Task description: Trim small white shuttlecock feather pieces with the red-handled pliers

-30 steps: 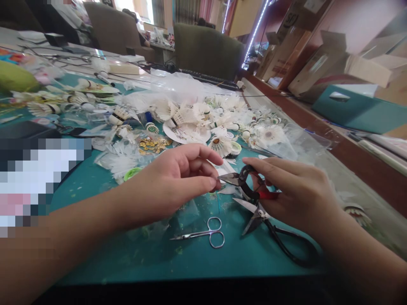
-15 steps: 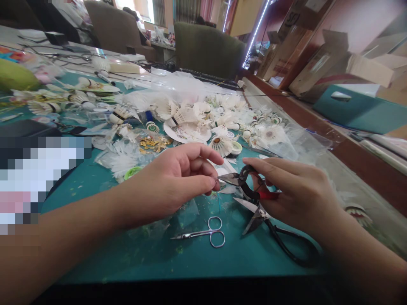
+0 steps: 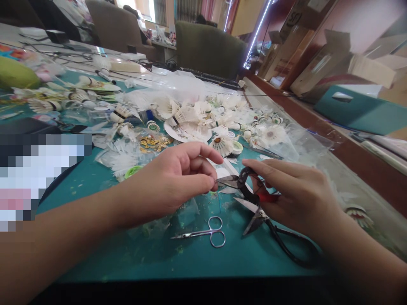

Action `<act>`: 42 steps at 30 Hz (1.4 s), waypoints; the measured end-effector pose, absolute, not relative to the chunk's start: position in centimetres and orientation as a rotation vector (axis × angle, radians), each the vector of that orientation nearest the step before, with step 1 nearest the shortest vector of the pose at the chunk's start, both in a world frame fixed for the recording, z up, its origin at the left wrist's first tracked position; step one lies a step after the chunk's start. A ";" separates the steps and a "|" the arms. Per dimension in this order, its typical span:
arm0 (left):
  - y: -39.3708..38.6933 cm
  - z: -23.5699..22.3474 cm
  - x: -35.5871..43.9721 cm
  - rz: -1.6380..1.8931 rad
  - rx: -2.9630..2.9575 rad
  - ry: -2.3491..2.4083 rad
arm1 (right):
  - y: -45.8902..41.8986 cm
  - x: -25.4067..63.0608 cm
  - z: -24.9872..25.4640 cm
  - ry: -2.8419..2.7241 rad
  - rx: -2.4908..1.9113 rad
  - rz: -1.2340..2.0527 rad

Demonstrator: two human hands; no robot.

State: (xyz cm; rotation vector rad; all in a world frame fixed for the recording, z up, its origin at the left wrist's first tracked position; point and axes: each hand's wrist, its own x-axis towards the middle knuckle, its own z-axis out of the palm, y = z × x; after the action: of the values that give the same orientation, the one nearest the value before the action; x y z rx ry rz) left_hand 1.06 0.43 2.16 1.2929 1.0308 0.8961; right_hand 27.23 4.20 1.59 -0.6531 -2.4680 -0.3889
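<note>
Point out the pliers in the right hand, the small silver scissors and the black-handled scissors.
Pliers (image 3: 241,181), head view: on the black section just behind the jaws.
Small silver scissors (image 3: 199,233), head view: on the shank before the finger loops.
Black-handled scissors (image 3: 262,213), head view: on the pivot joining the open blades.

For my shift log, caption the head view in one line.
Right hand holds pliers with tips at the left hand; silver scissors lie nearby on the teal mat.
</note>
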 end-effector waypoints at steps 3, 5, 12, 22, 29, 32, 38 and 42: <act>0.5 2.2 1.0 0.898 1.297 1.028 | 4.2 27.3 1.5 -2.463 -0.650 -0.389; 0.5 2.2 1.0 0.898 1.295 1.031 | 4.3 27.3 1.5 -2.463 -0.656 -0.396; 0.4 2.5 1.1 0.905 1.286 1.045 | 4.2 27.3 1.6 -2.465 -0.677 -0.388; 0.4 2.6 1.4 0.911 1.218 1.027 | 4.2 27.3 1.6 -2.482 -0.674 -0.397; 0.3 2.4 1.3 0.925 1.211 1.015 | 4.1 27.2 1.5 -2.478 -0.657 -0.407; 0.3 2.4 1.3 0.926 1.217 1.029 | 4.1 27.3 1.4 -2.488 -0.667 -0.394; 0.3 2.5 1.4 0.920 1.223 1.048 | 4.1 27.3 1.5 -2.484 -0.654 -0.384; 0.3 2.4 1.3 0.924 1.218 1.032 | 4.1 27.3 1.4 -2.478 -0.658 -0.388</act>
State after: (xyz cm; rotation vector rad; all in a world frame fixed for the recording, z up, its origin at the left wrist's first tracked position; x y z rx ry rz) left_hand 1.31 0.33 2.36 1.2184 1.0319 0.9238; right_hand 27.31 4.10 1.44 -0.6583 -2.4775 -0.3878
